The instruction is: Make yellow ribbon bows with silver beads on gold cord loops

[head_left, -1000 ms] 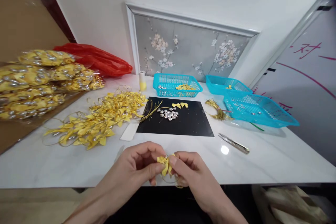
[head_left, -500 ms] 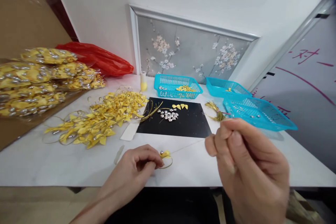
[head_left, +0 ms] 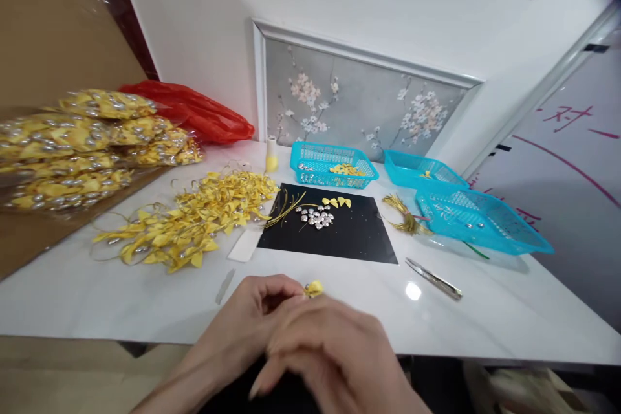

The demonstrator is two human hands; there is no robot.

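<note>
White marbled tabletop (head_left: 485, 330) runs along a plain wall, where a framed blossom picture (head_left: 359, 103) hangs behind the work. From where I stand, the small yellow flower (head_left: 315, 287) sits just above the table's near edge, at the tips of the left hand (head_left: 242, 314), whose fingers are drawn into a narrow pinch on it. Across it comes the right hand (head_left: 334, 349), fingers curled; I cannot tell whether it holds anything, since its back hides the grip.

To do this well, I'd keep that left pinch small and steady, close to the flower's base, and let the right hand do the turning, with even tension so that the soft petals don't crease.

Beyond, on a black mat (head_left: 359, 236), silver beads (head_left: 319, 218) lie grouped near loose petals (head_left: 336, 202), thin wires (head_left: 287, 208) crossing its left side. Left of that spreads a heap of finished-looking flowers (head_left: 189, 233); bagged ones (head_left: 92, 136) are stacked farther left, by a red bag (head_left: 194, 110). Blue baskets (head_left: 315, 178) stand behind, and metal snips (head_left: 434, 278) rest at right.
</note>
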